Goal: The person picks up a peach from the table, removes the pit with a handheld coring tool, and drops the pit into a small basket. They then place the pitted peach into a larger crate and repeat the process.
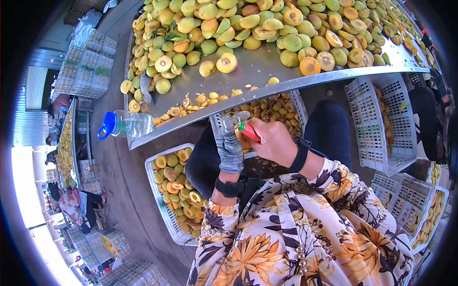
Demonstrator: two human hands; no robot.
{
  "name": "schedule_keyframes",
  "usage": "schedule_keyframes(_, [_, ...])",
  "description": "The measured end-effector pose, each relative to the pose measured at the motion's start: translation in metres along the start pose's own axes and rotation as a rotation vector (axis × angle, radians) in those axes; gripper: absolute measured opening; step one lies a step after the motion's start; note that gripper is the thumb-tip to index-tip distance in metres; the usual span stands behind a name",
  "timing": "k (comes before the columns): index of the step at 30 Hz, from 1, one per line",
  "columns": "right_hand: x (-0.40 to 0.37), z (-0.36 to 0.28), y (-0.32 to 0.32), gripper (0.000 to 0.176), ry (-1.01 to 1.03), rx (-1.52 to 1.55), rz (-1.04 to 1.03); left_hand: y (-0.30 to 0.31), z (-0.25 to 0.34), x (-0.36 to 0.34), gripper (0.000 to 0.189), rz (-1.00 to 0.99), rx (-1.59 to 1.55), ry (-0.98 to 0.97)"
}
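Note:
My left hand (pixel 230 148), in a grey knitted glove, is held upright just below the metal table edge. Its fingers are bent together; what they grip, if anything, I cannot make out. Bare and closed, my right hand (pixel 275 142) holds a small tool with a red handle (pixel 250 133) and a green collar. The tool points at the left fingers, and its working end is hard to see. Beneath both hands, between my knees, a white crate (pixel 300 107) holds pitted fruit pieces. Halved yellow-green stone fruit (pixel 205 28) is heaped on the table (pixel 267 66).
A clear bottle with a blue cap (pixel 109 125) lies at the table's left corner. Another crate (pixel 155 186) full of fruit halves stands by my left leg. More white crates (pixel 381 124) stand at right. Stacked crates (pixel 88 71) and several people are farther left.

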State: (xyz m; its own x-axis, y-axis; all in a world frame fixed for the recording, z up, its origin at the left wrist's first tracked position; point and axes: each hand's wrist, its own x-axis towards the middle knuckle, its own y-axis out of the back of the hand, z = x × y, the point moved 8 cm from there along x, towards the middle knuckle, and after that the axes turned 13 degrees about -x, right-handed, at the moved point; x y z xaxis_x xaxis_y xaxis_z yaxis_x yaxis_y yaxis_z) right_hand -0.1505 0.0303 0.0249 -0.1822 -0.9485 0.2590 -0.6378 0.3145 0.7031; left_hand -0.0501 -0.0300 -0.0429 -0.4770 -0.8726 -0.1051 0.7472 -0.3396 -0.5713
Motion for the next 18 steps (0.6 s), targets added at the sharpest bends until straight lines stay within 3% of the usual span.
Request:
schedule_keyframes(1, [0.000, 0.001, -0.001, 0.026, 0.000, -0.029, -0.019, 0.004, -0.005, -0.002, 0.050, 0.000, 0.000, 0.002])
schedule_keyframes(3, [0.004, 0.007, 0.001, 0.024, -0.018, 0.047, -0.035, 0.028, -0.012, -0.006, 0.052, 0.229, 0.186, -0.006])
schedule_keyframes(4, [0.006, 0.010, 0.000, 0.023, -0.034, 0.124, -0.052, 0.029, -0.002, 0.001, 0.059, 0.173, 0.508, -0.132])
schedule_keyframes(9, [0.010, 0.013, -0.006, 0.020, -0.010, 0.169, -0.227, 0.023, -0.005, 0.000, 0.055, 0.174, 0.595, -0.233])
schedule_keyframes(10, [0.001, 0.002, -0.016, 0.019, 0.109, 0.124, -0.286, 0.027, -0.020, 0.006, 0.048, 0.196, 0.235, -0.061])
schedule_keyframes(11, [-0.008, -0.013, -0.022, 0.019, 0.229, 0.077, -0.343, 0.027, -0.037, 0.010, 0.057, 0.212, -0.127, 0.110])
schedule_keyframes(12, [-0.014, -0.017, -0.022, 0.019, 0.174, 0.168, -0.377, 0.039, -0.042, 0.017, 0.058, 0.236, -0.185, 0.133])
schedule_keyframes(13, [-0.018, -0.019, -0.018, 0.021, 0.170, 0.261, -0.270, 0.043, -0.038, 0.021, 0.059, 0.263, -0.244, 0.153])
schedule_keyframes(15, [-0.024, -0.002, -0.015, 0.024, -0.080, 0.358, -0.194, 0.031, -0.018, 0.012, 0.058, 0.275, -0.209, 0.181])
schedule_keyframes(18, [-0.027, 0.016, -0.023, 0.024, -0.168, 0.198, -0.227, 0.019, 0.001, 0.009, 0.056, 0.283, -0.104, 0.065])
